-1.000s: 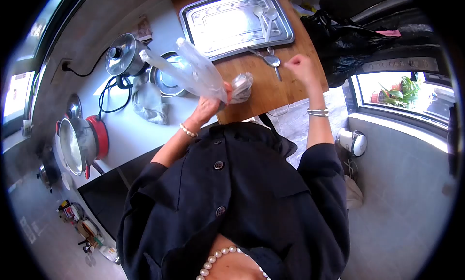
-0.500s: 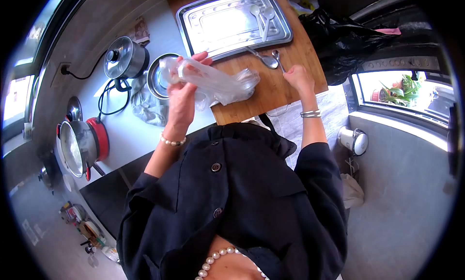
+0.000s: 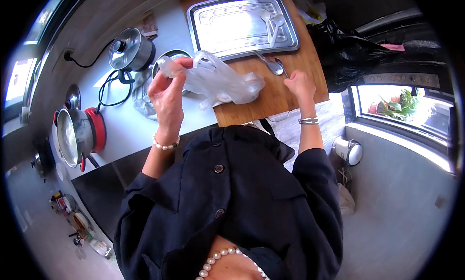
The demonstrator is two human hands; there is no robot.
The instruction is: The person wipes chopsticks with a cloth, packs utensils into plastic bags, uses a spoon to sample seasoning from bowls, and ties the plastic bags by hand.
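My left hand [image 3: 168, 86] is closed on one end of a translucent white plastic bag [image 3: 227, 86], whose crumpled body hangs over the left part of the wooden board [image 3: 286, 96]. What is inside the bag is hard to make out. On the right side, my right hand [image 3: 301, 84] is closed around the handle of a metal spoon [image 3: 279, 63], its bowl pointing away from me. Beside that bowl lies a second metal spoon [image 3: 270, 64] on the board. Two white spoons [image 3: 276, 28] rest in the metal tray [image 3: 203, 37].
A metal bowl [image 3: 164, 59] stands behind my left hand, partly hidden. Left of it are a lidded pot [image 3: 131, 49] with a black cord, a grey cloth [image 3: 143, 98], and a red-based pot [image 3: 98, 129]. Black plastic bags [image 3: 334, 52] lie to the right of the board.
My left hand has moved left and slightly down, pulling the bag's end with it, and the bag has spread. My right hand keeps the spoon in nearly the same place.
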